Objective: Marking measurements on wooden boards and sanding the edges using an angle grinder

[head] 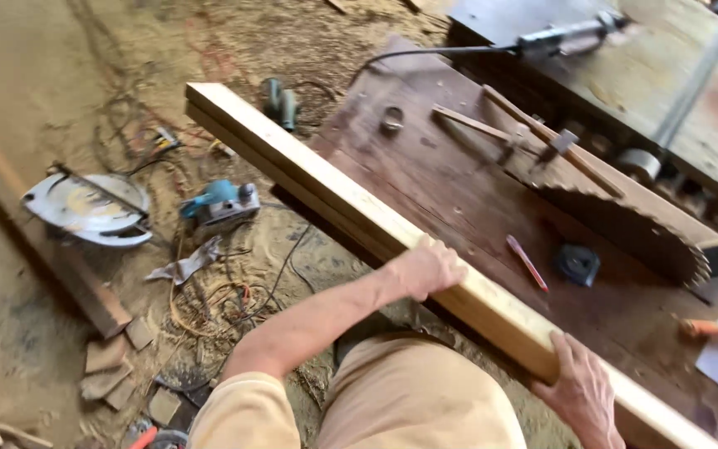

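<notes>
The left hand (427, 268) is clenched over the top edge of the long wooden beam (351, 208), and the right hand (582, 391) grips the same beam nearer to the body. The beam lies along the edge of the workbench (459, 191). Just beyond the fingers stands the bare toothed saw blade (625, 223) — a slip toward it could cut them, I think. A red pencil (528, 263) lies between.

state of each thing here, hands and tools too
left hand: gripping the long timber on top
right hand: clasped over the same timber
long timber: lying flat along the bench edge
saw blade: upright in the bench
red pencil: lying loose
circular saw: lying on the ground
blue planer: resting on sawdust
</notes>
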